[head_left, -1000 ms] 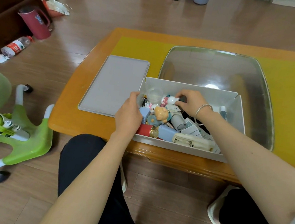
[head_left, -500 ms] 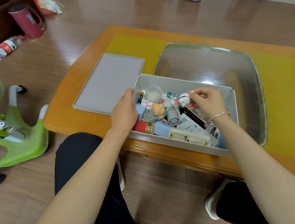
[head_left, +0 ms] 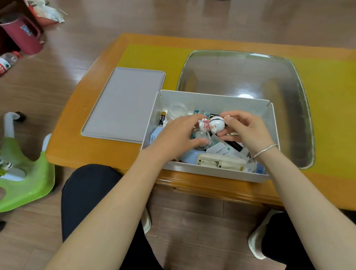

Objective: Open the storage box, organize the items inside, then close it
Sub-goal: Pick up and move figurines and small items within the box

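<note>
The white storage box [head_left: 213, 101] stands open at the table's front edge, and its grey lid [head_left: 124, 105] lies flat to its left. My right hand [head_left: 247, 129] pinches a small white figurine [head_left: 216, 124] above the box's middle. Inside the box, the fingertips of my left hand [head_left: 177, 134] touch the figurine's pink-and-white body. A battery [head_left: 162, 118], a clear round container [head_left: 178, 110], a cream case [head_left: 219, 161], a blue item [head_left: 189, 156] and paper packets [head_left: 220, 149] lie jumbled inside. My hands hide the other items.
A large clear tray [head_left: 283, 79] sits behind the box on the yellow mat [head_left: 149, 56] of the orange table [head_left: 69, 147]. On the floor to the left are a green chair base [head_left: 20, 175], a red jug [head_left: 21, 35] and a plastic bottle [head_left: 1, 64].
My left hand has let go of the box's left wall and moved in to the figurine. My right hand has lifted the figurine out of the pile.
</note>
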